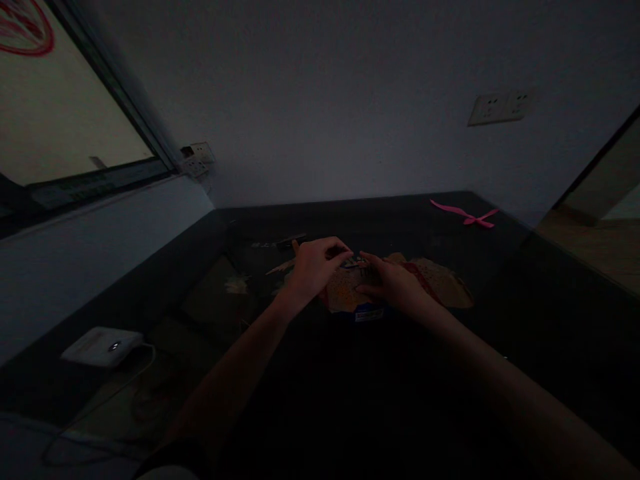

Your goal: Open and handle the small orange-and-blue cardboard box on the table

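The scene is dim. A flat, brown, speckled piece (345, 290) with dark red bands and a blue lower edge lies on the dark table under my hands; its kind is unclear. My left hand (317, 263) is above its left end, thumb and forefinger pinched together. Anything in that pinch is too small to make out. Over the middle of the piece, my right hand (395, 283) has its thumb and forefinger apart, with no held thing visible between them. A white label (369, 315) shows on the blue edge. The right hand and wrist hide part of the piece.
A pink ribbon (470, 217) lies at the table's back right. A white box-shaped device (103, 347) with a cable rests at the left. A thin dark object (289, 243) lies behind my left hand. Wall sockets (500, 108) are above the table (325, 215).
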Available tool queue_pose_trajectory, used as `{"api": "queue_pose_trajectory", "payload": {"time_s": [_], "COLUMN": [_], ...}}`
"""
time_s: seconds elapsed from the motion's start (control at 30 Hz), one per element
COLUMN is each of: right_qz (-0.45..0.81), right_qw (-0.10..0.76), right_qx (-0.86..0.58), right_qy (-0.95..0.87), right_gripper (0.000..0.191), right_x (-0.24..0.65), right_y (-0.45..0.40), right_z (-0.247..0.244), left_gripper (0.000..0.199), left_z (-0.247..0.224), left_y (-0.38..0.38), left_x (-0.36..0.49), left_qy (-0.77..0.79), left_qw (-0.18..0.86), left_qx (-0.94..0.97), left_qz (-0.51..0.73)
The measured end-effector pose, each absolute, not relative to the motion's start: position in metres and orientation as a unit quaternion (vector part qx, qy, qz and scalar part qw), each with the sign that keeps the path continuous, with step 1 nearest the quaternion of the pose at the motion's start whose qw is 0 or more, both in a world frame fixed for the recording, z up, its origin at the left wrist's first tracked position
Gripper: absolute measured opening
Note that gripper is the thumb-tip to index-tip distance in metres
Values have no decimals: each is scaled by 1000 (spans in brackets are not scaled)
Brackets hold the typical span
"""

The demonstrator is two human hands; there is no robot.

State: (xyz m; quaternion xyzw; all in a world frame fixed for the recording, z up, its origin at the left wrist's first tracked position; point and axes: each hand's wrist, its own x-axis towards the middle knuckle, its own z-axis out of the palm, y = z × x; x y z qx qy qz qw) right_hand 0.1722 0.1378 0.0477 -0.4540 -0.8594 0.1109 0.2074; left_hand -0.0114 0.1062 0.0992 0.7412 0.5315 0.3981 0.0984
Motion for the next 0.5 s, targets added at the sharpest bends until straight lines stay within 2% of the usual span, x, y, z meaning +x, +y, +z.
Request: {"api": "queue_pose_trajectory", "payload": {"time_s": [0.1,0.2,0.37,0.5], "right_qz": [111,113,105,111], "right_qw": [205,203,199,201], "right_qx": [-455,-459,-467,-465], "right_qy": [-859,-858,-855,-855], "right_gripper": [66,65,62,62], "right_x": [172,172,171,171], "right_y": [138,137,137,137], "right_z": [47,48,49,49], "left_gripper": [16,21,27,30], "left_z": [106,91,39,10], "left_y": [89,68,21,-6], "left_x": [-41,-95,-183,-206], "left_qy": [556,621,750,791], "left_qw": [83,80,81,107], "left_qx": [694,635,532,503], "left_qz": [450,453,384,332]}}
